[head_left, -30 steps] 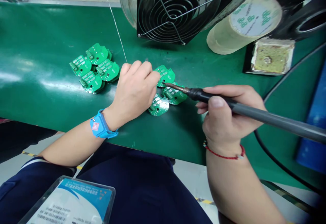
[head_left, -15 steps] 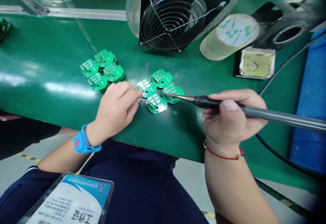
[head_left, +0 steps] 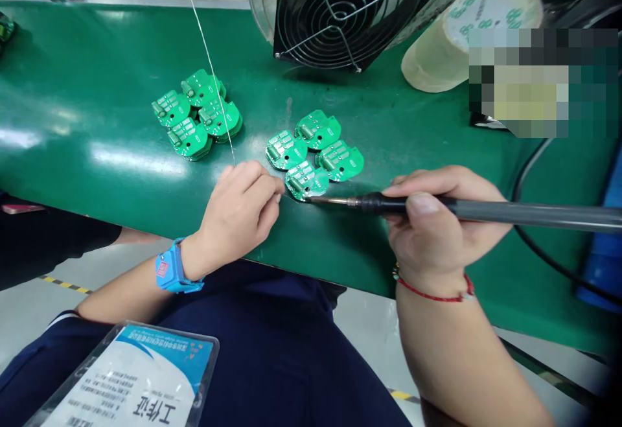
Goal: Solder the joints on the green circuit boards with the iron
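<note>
A cluster of joined green circuit boards (head_left: pixel 286 150) lies on the bench in front of me, each with small components on top. My right hand (head_left: pixel 440 236) grips a soldering iron (head_left: pixel 529 214), and its tip meets the lower edge of the nearest board (head_left: pixel 307 182). Just left of that edge, my left hand (head_left: pixel 240 210) is closed in a pinch on thin solder wire (head_left: pixel 203 32), which runs down to it from above. Its fingertips are partly hidden. Beyond that hand sits a stacked cluster of similar green boards (head_left: pixel 190 138).
A black fan with a wire guard (head_left: pixel 335 19) stands at the back. To its right are a large tape roll (head_left: pixel 432 57) and a blurred-out patch. The iron's black cable (head_left: pixel 549 255) curves along the right, near a blue surface (head_left: pixel 602 258).
The iron's tip has gone from the right-hand board to the lower edge of the nearest one. My left hand has moved slightly right and down. The whole view has shifted a little.
</note>
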`<move>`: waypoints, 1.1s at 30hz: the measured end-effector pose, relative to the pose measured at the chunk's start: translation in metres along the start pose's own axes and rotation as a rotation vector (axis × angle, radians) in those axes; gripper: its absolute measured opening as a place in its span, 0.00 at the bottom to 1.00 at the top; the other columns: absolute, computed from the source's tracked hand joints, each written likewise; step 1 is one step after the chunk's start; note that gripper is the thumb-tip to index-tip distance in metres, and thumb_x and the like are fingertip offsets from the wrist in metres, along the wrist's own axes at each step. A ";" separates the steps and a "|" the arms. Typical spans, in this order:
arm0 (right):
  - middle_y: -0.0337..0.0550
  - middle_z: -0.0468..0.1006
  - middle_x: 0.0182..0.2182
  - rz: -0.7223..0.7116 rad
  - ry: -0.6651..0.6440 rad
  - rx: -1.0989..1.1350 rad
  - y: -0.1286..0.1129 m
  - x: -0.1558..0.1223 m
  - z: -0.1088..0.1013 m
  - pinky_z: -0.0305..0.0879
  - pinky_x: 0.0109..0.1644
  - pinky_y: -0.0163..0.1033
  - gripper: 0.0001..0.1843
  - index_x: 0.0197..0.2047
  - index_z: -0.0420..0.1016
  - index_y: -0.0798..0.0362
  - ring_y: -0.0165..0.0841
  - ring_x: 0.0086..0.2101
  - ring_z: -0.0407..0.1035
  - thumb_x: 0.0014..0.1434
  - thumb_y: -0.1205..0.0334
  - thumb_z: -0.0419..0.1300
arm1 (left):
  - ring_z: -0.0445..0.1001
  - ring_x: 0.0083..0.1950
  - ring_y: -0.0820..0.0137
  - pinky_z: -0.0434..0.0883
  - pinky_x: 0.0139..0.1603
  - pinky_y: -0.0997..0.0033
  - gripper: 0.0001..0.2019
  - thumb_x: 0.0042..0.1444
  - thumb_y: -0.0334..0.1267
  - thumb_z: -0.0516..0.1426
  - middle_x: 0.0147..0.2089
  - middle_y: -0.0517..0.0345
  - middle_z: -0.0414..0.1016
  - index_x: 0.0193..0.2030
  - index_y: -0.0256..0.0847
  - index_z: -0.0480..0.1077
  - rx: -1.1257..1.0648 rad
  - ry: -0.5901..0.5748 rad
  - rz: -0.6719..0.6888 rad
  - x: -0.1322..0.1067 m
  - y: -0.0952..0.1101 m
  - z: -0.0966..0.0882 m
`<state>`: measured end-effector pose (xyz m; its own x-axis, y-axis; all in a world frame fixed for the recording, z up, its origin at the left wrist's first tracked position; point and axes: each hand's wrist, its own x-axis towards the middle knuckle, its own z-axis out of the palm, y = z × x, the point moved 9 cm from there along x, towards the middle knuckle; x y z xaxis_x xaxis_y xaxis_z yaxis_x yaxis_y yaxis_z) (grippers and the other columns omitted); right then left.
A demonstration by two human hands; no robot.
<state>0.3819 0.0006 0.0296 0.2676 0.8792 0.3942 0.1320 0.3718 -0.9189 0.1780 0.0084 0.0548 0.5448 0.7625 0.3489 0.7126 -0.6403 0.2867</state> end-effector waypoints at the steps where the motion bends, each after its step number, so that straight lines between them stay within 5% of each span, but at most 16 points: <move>1: 0.32 0.69 0.17 -0.008 -0.004 0.000 0.000 0.000 0.001 0.51 0.16 0.35 0.09 0.28 0.79 0.49 0.25 0.15 0.59 0.55 0.55 0.63 | 0.69 0.36 0.68 0.64 0.36 0.65 0.06 0.61 0.28 0.53 0.33 0.56 0.71 0.35 0.39 0.70 0.010 -0.001 0.000 0.001 0.000 0.001; 20: 0.32 0.67 0.16 -0.018 -0.045 -0.057 -0.003 -0.001 0.006 0.52 0.17 0.35 0.11 0.28 0.78 0.49 0.24 0.15 0.57 0.57 0.53 0.62 | 0.67 0.36 0.66 0.58 0.34 0.64 0.07 0.63 0.29 0.54 0.33 0.56 0.72 0.36 0.39 0.72 0.092 -0.028 0.080 0.005 0.014 0.013; 33: 0.31 0.71 0.18 -0.020 -0.036 -0.057 -0.004 0.000 0.004 0.55 0.19 0.36 0.09 0.30 0.78 0.48 0.25 0.16 0.60 0.58 0.54 0.62 | 0.70 0.38 0.66 0.61 0.36 0.65 0.10 0.63 0.27 0.51 0.35 0.55 0.74 0.46 0.37 0.70 0.068 -0.082 0.071 0.007 0.014 0.019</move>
<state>0.3776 0.0004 0.0331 0.2297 0.8822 0.4110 0.1913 0.3732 -0.9078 0.2005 0.0066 0.0440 0.6276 0.7221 0.2912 0.6977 -0.6875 0.2012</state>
